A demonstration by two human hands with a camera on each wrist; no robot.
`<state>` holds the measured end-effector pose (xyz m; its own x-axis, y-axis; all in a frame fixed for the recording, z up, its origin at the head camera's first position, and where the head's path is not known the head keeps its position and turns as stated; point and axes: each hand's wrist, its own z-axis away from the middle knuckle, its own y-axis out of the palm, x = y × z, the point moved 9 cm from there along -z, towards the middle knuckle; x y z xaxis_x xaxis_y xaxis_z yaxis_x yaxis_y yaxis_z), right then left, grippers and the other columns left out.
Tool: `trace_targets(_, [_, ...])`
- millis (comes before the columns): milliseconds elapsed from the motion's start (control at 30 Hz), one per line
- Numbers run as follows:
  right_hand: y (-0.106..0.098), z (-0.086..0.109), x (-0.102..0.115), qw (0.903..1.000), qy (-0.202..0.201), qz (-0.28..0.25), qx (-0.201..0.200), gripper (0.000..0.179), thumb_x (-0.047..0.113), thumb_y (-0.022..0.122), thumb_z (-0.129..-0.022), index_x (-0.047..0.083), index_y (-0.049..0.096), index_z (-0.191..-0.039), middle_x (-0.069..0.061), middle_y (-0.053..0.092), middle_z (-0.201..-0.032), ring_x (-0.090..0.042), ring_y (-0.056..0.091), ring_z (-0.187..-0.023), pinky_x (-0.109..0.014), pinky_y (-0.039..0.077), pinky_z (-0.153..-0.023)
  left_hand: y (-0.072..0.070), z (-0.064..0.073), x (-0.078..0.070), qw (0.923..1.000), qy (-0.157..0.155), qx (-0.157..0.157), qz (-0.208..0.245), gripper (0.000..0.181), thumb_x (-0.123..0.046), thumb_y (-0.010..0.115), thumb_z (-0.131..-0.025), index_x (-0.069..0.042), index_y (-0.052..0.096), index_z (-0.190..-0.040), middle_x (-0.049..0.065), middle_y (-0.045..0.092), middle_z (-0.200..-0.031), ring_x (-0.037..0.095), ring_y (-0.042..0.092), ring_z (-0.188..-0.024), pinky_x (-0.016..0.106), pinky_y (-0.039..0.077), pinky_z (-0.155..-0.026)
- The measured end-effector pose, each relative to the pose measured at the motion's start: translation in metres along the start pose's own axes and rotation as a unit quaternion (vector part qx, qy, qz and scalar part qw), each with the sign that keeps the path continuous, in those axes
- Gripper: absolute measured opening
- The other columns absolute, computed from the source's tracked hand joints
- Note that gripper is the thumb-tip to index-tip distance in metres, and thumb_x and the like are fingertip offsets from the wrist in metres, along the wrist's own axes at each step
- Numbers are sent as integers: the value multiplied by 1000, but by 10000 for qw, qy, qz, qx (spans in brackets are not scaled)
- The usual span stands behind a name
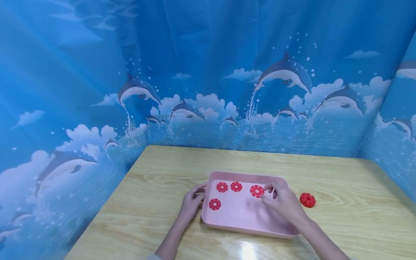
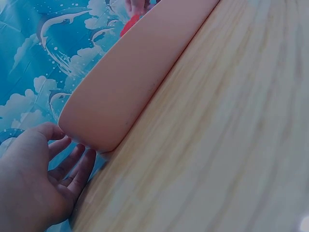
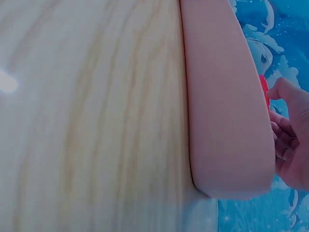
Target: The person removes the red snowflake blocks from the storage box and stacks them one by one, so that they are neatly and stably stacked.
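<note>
My right hand (image 1: 282, 200) is over the right part of a shallow pink tray (image 1: 234, 226). Between thumb and fingertips it pinches the edge of a red notched building disc (image 1: 252, 191), whose thin red edge also shows past the tray wall in the right wrist view. At the tray's left end my left hand (image 1: 191, 202) holds on, fingertips against the outer wall and one digit at the rim in the left wrist view. Two red notched discs (image 1: 222, 187) lie side by side along the far wall, and another red disc (image 1: 215, 204) lies nearer at the left.
Just right of the tray, a small pile of red discs (image 1: 307, 200) sits on the wooden table (image 1: 341, 202). Behind and at both sides hangs a blue curtain (image 1: 208, 108) printed with dolphins. The table's left edge runs diagonally beyond my left arm.
</note>
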<state>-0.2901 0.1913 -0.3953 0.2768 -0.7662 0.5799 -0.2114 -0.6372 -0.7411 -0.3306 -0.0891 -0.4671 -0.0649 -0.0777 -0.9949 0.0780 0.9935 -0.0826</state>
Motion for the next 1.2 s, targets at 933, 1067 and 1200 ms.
trace_targets(933, [-80,30,-55,9935,-170,414,-1049,24,5,75,-69,2,64,-89,0,51,-79,-9,45,-62,-20,37,-46,0,-1,3,9998,146,-39,-88,36,-5,55,-86,5,55,-120,20,55,-106,22,58,-80,28,54,-56])
trace_targets(1067, [-85,33,-64,9922,-121,457,-1154,25,6,76,-68,2,64,-89,0,51,-79,-7,46,-63,-20,37,-46,0,-2,4,9999,100,-29,-79,36,-4,56,-86,5,55,-120,19,55,-106,23,58,-81,28,55,-57])
trace_targets(1200, [-90,36,-73,9904,-181,378,-1321,24,5,76,-67,3,64,-88,-2,52,-79,-5,45,-63,-16,36,-48,0,0,1,10000,70,-4,-32,36,-4,56,-86,5,55,-121,18,55,-106,24,58,-82,28,55,-58])
